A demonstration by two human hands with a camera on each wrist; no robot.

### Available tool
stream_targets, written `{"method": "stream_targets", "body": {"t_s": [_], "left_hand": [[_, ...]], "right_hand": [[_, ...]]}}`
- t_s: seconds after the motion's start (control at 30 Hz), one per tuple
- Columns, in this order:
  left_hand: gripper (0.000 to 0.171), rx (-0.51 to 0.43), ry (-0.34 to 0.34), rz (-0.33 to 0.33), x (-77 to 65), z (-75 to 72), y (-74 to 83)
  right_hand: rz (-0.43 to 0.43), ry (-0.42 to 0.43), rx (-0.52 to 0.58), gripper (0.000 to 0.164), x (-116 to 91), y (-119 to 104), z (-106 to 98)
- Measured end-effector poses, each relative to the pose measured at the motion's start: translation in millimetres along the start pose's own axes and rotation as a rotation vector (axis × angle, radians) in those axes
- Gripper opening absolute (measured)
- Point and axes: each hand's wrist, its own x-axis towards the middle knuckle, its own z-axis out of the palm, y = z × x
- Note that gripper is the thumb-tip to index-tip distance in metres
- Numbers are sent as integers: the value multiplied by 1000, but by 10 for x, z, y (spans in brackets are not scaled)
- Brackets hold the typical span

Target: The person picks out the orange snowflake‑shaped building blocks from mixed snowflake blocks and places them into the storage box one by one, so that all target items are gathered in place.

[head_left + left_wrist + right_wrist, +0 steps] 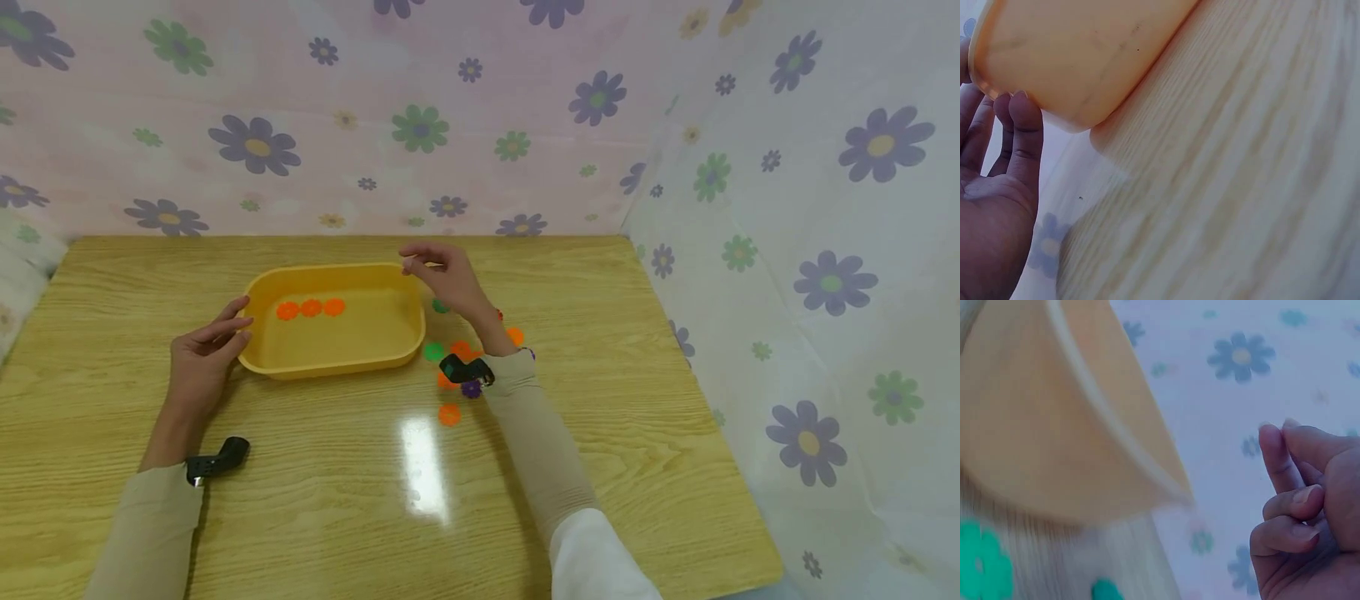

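Note:
A yellow plastic basin (330, 364) sits on the table with three orange flower-shaped pieces (311, 308) in a row on its floor. My left hand (201, 358) holds its left end; in the left wrist view fingertips (1022, 106) press the outer wall just below the rim. At the basin's far right corner hovers my right hand (446, 279). Thumb and forefinger meet at the tips, with the other fingers curled, and I see nothing between them in the right wrist view (1297, 494).
Right of the basin, loose flower pieces lie scattered: green (433, 352), orange (449, 414), purple (471, 389), and a red one partly behind my right wrist. The wooden table (315, 467) meets a flowered cloth (330, 167) at its back and right.

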Motion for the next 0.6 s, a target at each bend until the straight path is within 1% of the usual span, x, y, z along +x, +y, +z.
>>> {"method": "stream_targets", "body": {"t_s": [0.13,0.27,0.33,0.4,0.47,0.53,0.6], "left_hand": [[22,27,13,-5,-5,-3,0],[22,30,20,3,-5,-11,-1],[21,22,18,10,-5,-17,-5],[21,15,14,16,-4,-20,-10],[21,12,10,21,-3,-18,-13],[22,7,8,22,-2,-13,-18],[22,5,12,23,-2,0,-22]], "right_hand": [[79,43,-90,23,-188,184,-333],[193,77,-221,25,-373,385,-643],[248,80,-275,25,-460,464,-771],[296,62,-314,24,-541,524,-881],[344,24,-336,23,-616,552,-972],[399,-30,-335,21,-679,558,-1049],[448,-101,-342,20,-731,545,-1120]]}}
